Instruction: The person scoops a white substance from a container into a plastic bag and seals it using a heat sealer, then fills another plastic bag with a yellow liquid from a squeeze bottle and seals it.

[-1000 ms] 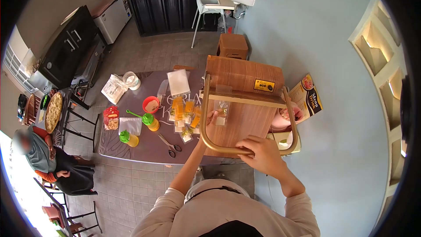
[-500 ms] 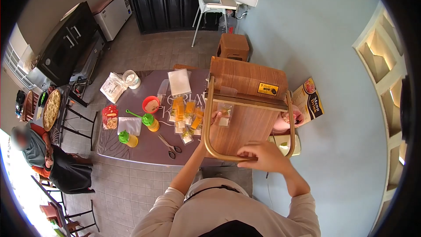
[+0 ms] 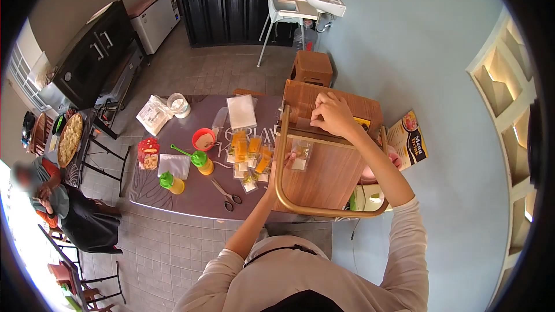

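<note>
A wood-grain box machine (image 3: 347, 182) with a gold bar handle (image 3: 278, 179) stands at the table's right end. My left hand (image 3: 288, 163) is under the machine's front edge beside the handle, its fingers closed on a small clear packet (image 3: 302, 155). My right hand (image 3: 334, 114) is over the machine's top near the yellow label (image 3: 362, 122), fingers curled; whether they hold anything is hidden. Several packets with orange and white contents (image 3: 241, 149) lie left of the machine.
On the table (image 3: 191, 196) are scissors (image 3: 225, 195), two green-capped bottles (image 3: 202, 163), a red bowl (image 3: 203, 139), a clear tub (image 3: 178, 106) and plastic bags (image 3: 241, 111). A menu stand (image 3: 406, 138) is at right. A person (image 3: 63, 208) stands far left.
My right hand has moved from the handle's front bar up to the machine's top. The view has shifted slightly. My left hand stays with the packet at the machine's edge.
</note>
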A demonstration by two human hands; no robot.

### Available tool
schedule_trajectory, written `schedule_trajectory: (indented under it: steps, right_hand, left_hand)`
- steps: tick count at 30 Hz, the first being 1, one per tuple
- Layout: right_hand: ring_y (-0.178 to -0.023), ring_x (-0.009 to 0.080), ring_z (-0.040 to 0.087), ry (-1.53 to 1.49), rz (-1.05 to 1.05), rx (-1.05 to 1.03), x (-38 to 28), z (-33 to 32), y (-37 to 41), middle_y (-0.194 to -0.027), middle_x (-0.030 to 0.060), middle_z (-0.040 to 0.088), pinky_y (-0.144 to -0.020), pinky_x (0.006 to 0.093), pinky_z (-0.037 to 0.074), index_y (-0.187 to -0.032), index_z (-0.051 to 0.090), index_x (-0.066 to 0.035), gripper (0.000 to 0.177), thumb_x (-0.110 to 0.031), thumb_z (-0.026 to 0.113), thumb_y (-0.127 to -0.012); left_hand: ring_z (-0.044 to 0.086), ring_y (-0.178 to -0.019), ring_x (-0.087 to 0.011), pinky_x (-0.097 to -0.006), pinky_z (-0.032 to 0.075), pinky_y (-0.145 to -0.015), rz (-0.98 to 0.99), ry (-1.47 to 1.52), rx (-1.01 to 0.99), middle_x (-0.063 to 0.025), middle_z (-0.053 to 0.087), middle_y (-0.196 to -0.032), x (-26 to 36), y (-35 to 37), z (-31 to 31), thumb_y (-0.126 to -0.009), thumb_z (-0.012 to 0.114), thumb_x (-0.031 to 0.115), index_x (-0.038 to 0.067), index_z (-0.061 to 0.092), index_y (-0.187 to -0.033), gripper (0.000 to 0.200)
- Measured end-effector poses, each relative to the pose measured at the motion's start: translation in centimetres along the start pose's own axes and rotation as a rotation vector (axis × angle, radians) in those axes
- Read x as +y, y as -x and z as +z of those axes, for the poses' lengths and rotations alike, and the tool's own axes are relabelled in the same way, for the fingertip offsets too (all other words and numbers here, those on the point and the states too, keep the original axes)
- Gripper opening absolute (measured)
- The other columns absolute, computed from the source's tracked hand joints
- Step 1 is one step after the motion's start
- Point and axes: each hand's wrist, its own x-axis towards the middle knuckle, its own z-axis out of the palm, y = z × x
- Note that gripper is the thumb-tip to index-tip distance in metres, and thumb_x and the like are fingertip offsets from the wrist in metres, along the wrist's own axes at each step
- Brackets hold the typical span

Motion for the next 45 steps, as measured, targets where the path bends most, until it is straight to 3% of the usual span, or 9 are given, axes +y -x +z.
schedule_trajectory:
  steps: [4,13,23,27,29,35,45]
  right_hand:
    - [-0.089,0.0200,0.045,-0.028,-0.019,0.046,0.1,0.2,0.0,-0.085,0.0000,0.047,-0.075,0.0402,0.037,-0.062,0.066,-0.014,0.012,-0.022,0.075,-0.064]
    - [-0.086,0.0191,0.045,-0.014,-0.036,0.159,0.2,0.5,0.1,-0.080,0.0000,0.043,-0.073,0.0396,0.036,-0.057,0.064,-0.013,0.012,-0.016,0.074,-0.062]
    - [-0.081,0.0167,0.043,0.014,-0.009,0.202,0.0,-1.0,0.0,-0.077,-0.0011,0.039,-0.068,0.0348,0.034,-0.061,0.068,-0.015,0.007,-0.019,0.074,-0.061]
    - [-0.080,0.0169,0.043,0.017,-0.003,0.216,0.0,-1.3,-0.1,-0.077,-0.0006,0.038,-0.066,0.0348,0.033,-0.061,0.068,-0.015,0.006,-0.017,0.074,-0.061]
    - [-0.080,0.0170,0.043,0.016,-0.002,0.219,0.0,-1.3,-0.1,-0.077,-0.0006,0.038,-0.066,0.0348,0.033,-0.061,0.068,-0.015,0.006,-0.017,0.073,-0.061]
    - [-0.078,0.0176,0.041,0.023,-0.011,0.231,-0.1,-1.8,-0.1,-0.076,-0.0003,0.036,-0.065,0.0341,0.032,-0.062,0.068,-0.014,0.005,-0.016,0.073,-0.061]
    - [-0.078,0.0174,0.041,0.012,-0.025,0.256,-0.3,-2.1,-0.1,-0.078,-0.0003,0.036,-0.064,0.0344,0.031,-0.060,0.068,-0.014,0.005,-0.015,0.073,-0.060]
  left_hand:
    - [0.055,-0.086,-0.0142,-0.0295,0.042,-0.078,-0.050,-0.050,0.031,-0.0105,0.064,-0.087,-0.1,-0.1,0.0,-0.090,0.052,0.034,-0.001,0.063,-0.100,0.037]
    - [0.054,-0.079,-0.0140,-0.0293,0.042,-0.073,-0.053,-0.105,0.052,-0.0086,0.064,-0.083,1.9,0.0,0.4,-0.091,0.050,0.036,0.001,0.064,-0.097,0.039]
    - [0.056,-0.083,-0.0180,-0.0316,0.043,-0.076,-0.013,-0.112,0.062,-0.0122,0.064,-0.085,3.1,-1.0,1.1,-0.090,0.051,0.037,-0.004,0.062,-0.098,0.043]
    - [0.057,-0.082,-0.0199,-0.0328,0.043,-0.076,0.017,-0.149,0.093,-0.0150,0.064,-0.085,-0.2,-1.6,0.3,-0.088,0.054,0.038,-0.006,0.061,-0.097,0.046]
    - [0.059,-0.082,-0.0218,-0.0332,0.044,-0.075,-0.084,-0.055,0.041,-0.0173,0.064,-0.086,-2.0,-1.7,-0.4,-0.087,0.055,0.038,-0.009,0.060,-0.098,0.048]
    - [0.059,-0.081,-0.0191,-0.0322,0.045,-0.073,-0.024,-0.022,0.073,-0.0174,0.064,-0.085,-1.3,-1.9,0.2,-0.088,0.055,0.038,-0.008,0.059,-0.099,0.047]
    - [0.059,-0.081,-0.0183,-0.0315,0.045,-0.073,-0.095,-0.019,0.059,-0.0163,0.064,-0.084,-0.8,-1.8,0.3,-0.087,0.054,0.041,-0.008,0.059,-0.099,0.051]
